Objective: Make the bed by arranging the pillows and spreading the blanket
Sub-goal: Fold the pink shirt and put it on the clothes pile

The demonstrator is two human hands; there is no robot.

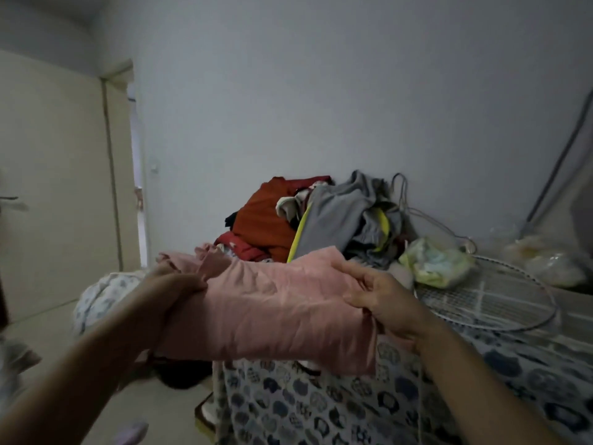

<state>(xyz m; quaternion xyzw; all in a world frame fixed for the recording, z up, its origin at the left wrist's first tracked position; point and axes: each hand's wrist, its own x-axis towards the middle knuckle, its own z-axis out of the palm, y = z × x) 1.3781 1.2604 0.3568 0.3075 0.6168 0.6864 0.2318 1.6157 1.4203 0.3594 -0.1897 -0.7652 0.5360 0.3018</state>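
Head view: pink pillow (272,303) held in the air over the near-left corner of the bed (321,409), left hand (179,284) gripping its left end, right hand (382,300) pinching its right end with curled fingers (356,277). Bare floor (134,403) lies left of the bed edge. Clothes pile (321,216) sits against the back wall behind the pillow; round wire grille (491,297) and plastic bag (436,261) lie on the bed to the right.
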